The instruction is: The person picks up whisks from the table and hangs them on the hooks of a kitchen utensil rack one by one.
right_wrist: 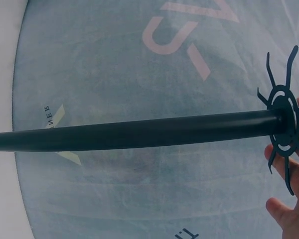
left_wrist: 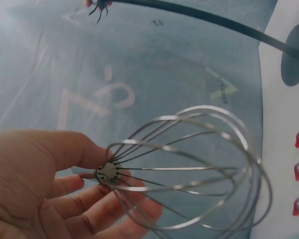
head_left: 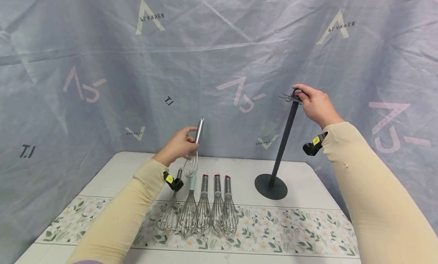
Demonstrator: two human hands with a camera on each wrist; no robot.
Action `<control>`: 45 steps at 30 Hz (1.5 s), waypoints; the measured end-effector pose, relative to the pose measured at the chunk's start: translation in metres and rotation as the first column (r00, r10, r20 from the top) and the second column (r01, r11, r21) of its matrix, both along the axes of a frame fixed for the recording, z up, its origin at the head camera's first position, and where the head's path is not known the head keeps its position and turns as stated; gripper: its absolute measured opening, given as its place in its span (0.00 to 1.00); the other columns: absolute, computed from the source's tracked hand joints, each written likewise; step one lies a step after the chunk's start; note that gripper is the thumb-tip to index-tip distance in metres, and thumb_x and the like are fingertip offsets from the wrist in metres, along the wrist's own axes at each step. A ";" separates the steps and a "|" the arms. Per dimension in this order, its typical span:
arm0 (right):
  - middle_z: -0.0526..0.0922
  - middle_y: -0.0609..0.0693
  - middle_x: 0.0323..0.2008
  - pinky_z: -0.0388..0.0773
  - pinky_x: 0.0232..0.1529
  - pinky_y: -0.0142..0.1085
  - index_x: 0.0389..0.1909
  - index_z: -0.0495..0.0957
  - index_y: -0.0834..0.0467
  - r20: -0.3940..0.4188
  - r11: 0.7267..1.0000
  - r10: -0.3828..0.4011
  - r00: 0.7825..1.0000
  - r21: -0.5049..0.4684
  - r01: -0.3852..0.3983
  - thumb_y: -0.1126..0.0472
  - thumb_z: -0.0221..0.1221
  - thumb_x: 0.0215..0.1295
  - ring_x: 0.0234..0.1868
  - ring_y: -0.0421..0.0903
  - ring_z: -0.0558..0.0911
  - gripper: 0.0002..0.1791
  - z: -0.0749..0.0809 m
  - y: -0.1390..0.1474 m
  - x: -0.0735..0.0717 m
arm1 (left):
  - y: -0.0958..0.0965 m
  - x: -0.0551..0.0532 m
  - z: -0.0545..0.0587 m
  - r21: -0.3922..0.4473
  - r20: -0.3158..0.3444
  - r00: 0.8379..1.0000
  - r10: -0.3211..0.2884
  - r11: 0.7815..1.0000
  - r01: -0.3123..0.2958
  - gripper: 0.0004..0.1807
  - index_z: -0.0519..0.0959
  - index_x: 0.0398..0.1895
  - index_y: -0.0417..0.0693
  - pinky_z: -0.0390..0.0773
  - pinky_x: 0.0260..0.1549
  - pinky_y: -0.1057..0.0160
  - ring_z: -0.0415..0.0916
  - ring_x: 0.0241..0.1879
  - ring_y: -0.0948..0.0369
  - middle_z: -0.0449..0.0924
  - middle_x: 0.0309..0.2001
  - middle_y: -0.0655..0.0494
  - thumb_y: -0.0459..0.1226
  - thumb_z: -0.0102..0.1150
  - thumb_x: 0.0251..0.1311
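My left hand (head_left: 179,144) holds a metal whisk (head_left: 199,130) by its handle, which points up while the wire loops hang downward. In the left wrist view the whisk's wires (left_wrist: 189,187) spread out beyond the fingers. At the right, my right hand (head_left: 318,104) grips the top of a dark utensil stand (head_left: 285,140). Thin curved hooks (right_wrist: 289,72) fan out around the stand's head in the right wrist view, with fingers behind them. The stand's round base (head_left: 262,186) rests on the white table. No whisk hangs from the hooks in view.
Several whisks (head_left: 217,212) lie in a row on the table (head_left: 236,167), handles away from me; some have red-tipped handles, one a mint-green handle (head_left: 192,182). A floral strip (head_left: 273,230) crosses the table. A grey-blue printed curtain (head_left: 191,74) hangs close behind.
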State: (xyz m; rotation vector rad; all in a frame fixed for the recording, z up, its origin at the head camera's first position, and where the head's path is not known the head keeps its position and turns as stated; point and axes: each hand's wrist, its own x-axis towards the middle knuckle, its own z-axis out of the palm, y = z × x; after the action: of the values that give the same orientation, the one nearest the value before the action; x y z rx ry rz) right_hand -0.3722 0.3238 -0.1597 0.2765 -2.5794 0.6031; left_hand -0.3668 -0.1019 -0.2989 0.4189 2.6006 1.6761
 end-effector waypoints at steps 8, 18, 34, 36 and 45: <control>0.74 0.59 0.68 0.63 0.36 0.49 0.77 0.63 0.43 0.001 1.000 -0.007 1.000 -0.004 0.007 0.52 0.36 0.84 0.45 0.59 0.72 0.25 0.000 0.000 -0.001 | 0.029 -0.010 0.017 -0.050 -0.052 0.997 -0.049 0.998 0.046 0.40 0.57 0.78 0.54 0.80 0.23 0.59 0.79 0.34 0.52 0.81 0.47 0.45 0.30 0.61 0.66; 0.74 0.59 0.68 0.65 0.39 0.50 0.76 0.64 0.43 -0.001 1.000 -0.012 1.000 -0.015 0.012 0.53 0.37 0.84 0.49 0.59 0.73 0.25 -0.001 0.000 -0.002 | 0.067 -0.017 0.039 -0.067 -0.064 0.988 -0.137 0.989 0.133 0.40 0.57 0.79 0.57 0.74 0.19 0.58 0.79 0.35 0.45 0.80 0.41 0.43 0.27 0.58 0.65; 0.73 0.58 0.68 0.65 0.37 0.49 0.76 0.64 0.43 0.009 0.999 -0.012 1.000 -0.033 0.013 0.52 0.37 0.84 0.50 0.58 0.74 0.25 -0.003 -0.002 0.000 | 0.119 -0.020 0.072 -0.161 -0.148 0.969 -0.197 0.972 0.173 0.38 0.59 0.78 0.59 0.70 0.19 0.59 0.65 0.17 0.59 0.81 0.40 0.46 0.27 0.56 0.67; 0.73 0.58 0.68 0.65 0.37 0.49 0.76 0.64 0.43 0.008 0.999 -0.010 1.000 -0.033 0.010 0.52 0.37 0.84 0.50 0.58 0.74 0.25 -0.003 -0.002 -0.001 | 0.124 -0.021 0.073 -0.171 -0.165 0.964 -0.209 0.969 0.181 0.38 0.59 0.78 0.59 0.68 0.17 0.62 0.63 0.15 0.60 0.81 0.39 0.47 0.26 0.56 0.67; 0.75 0.58 0.67 0.64 0.34 0.48 0.75 0.65 0.43 -0.008 1.000 -0.007 1.000 -0.028 0.007 0.52 0.38 0.84 0.44 0.58 0.74 0.24 -0.004 0.000 0.000 | 0.145 -0.027 0.082 -0.276 -0.274 0.933 -0.234 0.948 0.157 0.40 0.60 0.78 0.58 0.68 0.25 0.62 0.67 0.23 0.60 0.83 0.37 0.49 0.26 0.56 0.64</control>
State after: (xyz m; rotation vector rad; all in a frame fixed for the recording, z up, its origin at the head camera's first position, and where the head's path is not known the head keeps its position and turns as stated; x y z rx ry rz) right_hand -0.3718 0.3241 -0.1633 0.2598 -2.5606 0.6332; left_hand -0.3940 0.0427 -0.2174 0.9572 2.8118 1.2861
